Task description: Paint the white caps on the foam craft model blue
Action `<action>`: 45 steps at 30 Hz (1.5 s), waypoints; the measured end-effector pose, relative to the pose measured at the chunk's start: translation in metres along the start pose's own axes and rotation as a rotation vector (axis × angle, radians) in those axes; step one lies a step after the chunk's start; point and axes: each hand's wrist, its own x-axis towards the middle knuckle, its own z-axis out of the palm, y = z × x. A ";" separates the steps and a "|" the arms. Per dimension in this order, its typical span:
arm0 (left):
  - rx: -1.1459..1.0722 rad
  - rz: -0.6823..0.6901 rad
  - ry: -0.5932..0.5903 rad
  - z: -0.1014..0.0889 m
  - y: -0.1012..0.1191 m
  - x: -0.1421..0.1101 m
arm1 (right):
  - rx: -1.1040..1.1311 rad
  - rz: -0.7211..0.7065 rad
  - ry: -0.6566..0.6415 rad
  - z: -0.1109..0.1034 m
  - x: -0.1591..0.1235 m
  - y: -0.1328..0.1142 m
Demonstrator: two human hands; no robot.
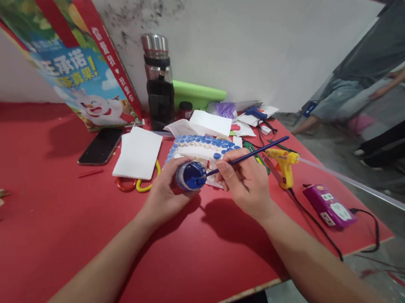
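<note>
A small open jar of blue paint (192, 176) is gripped in my left hand (168, 189), its mouth tilted toward me. My right hand (247, 183) pinches a thin blue paintbrush (249, 155), and the brush's tip dips into the paint. Just behind both hands lies a white piece with rows of blue-and-white bumps (196, 146); my hands and the jar cover its near part. Yellow and red scissor handles (144, 184) stick out from under a stack of white paper (137, 153) left of the jar.
A yellow glue gun (283, 162) with a long clear stick points off the right edge, near a purple power socket box (329, 207) and cords. A phone (100, 146), a bottle (159, 83) and a bag (89, 72) stand or lie behind. Another person (366, 52) is at right.
</note>
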 end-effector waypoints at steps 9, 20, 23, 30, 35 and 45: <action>0.017 -0.027 0.005 0.000 -0.001 0.000 | 0.133 0.096 0.208 -0.009 0.006 -0.004; 0.025 -0.061 0.011 0.000 -0.002 0.001 | 0.020 0.083 0.566 -0.048 0.028 0.017; 0.035 -0.063 0.010 0.000 -0.003 0.001 | -0.139 0.011 0.504 -0.047 0.023 0.014; 0.027 -0.034 0.012 0.000 -0.003 0.002 | -0.316 -0.023 0.418 -0.047 0.012 0.021; 0.020 -0.018 0.017 0.000 -0.002 0.002 | -0.294 -0.009 0.392 -0.048 0.013 0.024; 0.035 -0.010 0.012 0.000 -0.001 0.003 | -0.323 -0.003 0.349 -0.049 0.013 0.025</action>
